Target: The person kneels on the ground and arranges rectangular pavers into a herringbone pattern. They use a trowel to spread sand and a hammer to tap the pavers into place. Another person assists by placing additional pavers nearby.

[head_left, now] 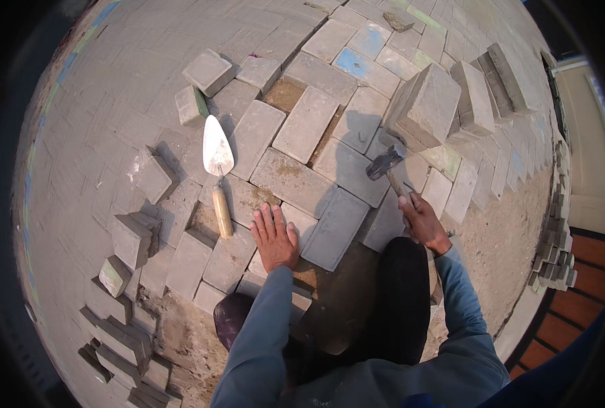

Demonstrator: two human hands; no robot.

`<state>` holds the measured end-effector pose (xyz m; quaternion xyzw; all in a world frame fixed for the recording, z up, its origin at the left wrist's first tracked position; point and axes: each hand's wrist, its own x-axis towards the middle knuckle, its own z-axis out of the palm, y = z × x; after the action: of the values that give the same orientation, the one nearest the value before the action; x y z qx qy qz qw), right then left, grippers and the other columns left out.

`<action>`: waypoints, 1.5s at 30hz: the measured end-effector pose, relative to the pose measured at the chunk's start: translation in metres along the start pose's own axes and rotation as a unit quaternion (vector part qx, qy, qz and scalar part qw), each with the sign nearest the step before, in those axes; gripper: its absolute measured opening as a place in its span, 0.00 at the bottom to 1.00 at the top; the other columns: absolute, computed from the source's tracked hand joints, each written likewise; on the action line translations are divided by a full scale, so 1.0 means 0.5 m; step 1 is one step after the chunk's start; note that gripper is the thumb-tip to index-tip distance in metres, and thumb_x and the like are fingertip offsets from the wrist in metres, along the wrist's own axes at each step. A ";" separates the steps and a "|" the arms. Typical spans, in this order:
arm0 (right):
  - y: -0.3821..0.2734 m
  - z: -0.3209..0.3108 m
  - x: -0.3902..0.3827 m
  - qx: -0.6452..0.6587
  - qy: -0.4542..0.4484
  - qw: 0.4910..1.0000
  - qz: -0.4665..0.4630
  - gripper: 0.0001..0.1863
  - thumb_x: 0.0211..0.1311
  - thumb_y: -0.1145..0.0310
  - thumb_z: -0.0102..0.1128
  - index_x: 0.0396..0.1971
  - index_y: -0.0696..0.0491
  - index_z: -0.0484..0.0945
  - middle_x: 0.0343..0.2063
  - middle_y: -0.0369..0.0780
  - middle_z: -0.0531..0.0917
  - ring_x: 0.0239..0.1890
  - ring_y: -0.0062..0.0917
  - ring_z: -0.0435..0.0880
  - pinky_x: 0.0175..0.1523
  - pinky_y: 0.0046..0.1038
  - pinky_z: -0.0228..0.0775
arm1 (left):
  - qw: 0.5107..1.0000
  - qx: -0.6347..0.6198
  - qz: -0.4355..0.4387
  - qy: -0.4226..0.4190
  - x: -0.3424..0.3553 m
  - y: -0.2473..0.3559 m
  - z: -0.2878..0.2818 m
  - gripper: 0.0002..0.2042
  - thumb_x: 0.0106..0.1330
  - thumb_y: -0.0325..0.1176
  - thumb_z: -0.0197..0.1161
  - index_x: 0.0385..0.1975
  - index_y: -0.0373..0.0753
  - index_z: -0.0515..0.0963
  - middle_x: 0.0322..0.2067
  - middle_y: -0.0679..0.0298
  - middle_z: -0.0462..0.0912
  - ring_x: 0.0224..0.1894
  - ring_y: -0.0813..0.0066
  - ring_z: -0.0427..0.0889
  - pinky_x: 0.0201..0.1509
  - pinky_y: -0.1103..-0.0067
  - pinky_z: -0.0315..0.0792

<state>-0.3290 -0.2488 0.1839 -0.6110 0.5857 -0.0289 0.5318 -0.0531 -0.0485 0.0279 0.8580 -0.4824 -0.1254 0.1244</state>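
My left hand (274,238) lies flat on a grey paving block, its fingers stretched out and nothing in them. With my right hand (424,223) I grip the wooden handle of a hammer (387,162); its dark metal head is raised over the blocks. Just left of my left hand, a trowel (219,155) with a pale pointed blade and a wooden handle rests on the paving. A paving block (335,228) lies between my two hands, in front of my knees. Farther off, another block (307,124) sits beside a narrow sandy gap.
Loose blocks (132,241) stand and lie along the left. Larger upright blocks (427,106) stand at the upper right. A sandy gap (284,94) shows among the laid blocks. Bare sand (496,234) spreads to the right, with stacked blocks (555,248) by the edge.
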 end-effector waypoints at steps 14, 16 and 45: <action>0.083 0.042 0.029 -0.203 0.074 0.974 -0.068 0.26 0.79 0.50 0.48 0.44 0.64 0.71 0.36 0.65 0.82 0.45 0.62 0.82 0.50 0.52 0.72 | 0.998 0.038 0.032 0.037 -0.004 0.003 0.008 0.30 0.79 0.45 0.44 0.78 0.42 0.55 0.80 0.55 0.48 0.82 0.51 0.42 0.83 0.56 0.35; 0.045 0.066 0.084 -0.219 0.060 0.967 -0.114 0.27 0.79 0.48 0.47 0.45 0.64 0.70 0.35 0.65 0.82 0.44 0.62 0.81 0.50 0.52 0.71 | 0.998 0.047 0.034 0.036 -0.002 -0.001 0.016 0.30 0.79 0.45 0.44 0.78 0.42 0.55 0.80 0.55 0.48 0.82 0.51 0.42 0.83 0.55 0.35; 0.702 0.059 -0.696 0.383 0.228 0.893 0.062 0.21 0.69 0.64 0.66 0.56 0.58 0.77 0.45 0.38 0.86 0.45 0.20 0.83 0.52 0.25 0.76 | 0.993 0.092 0.078 -0.013 -0.295 -0.009 0.038 0.33 0.81 0.52 0.42 0.77 0.36 0.54 0.78 0.44 0.48 0.80 0.41 0.45 0.81 0.50 0.41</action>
<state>-0.6589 0.1174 0.1355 -0.2987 0.6713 -0.3564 0.5771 -0.1301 0.0789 0.0224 0.8241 -0.5585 -0.0817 0.0485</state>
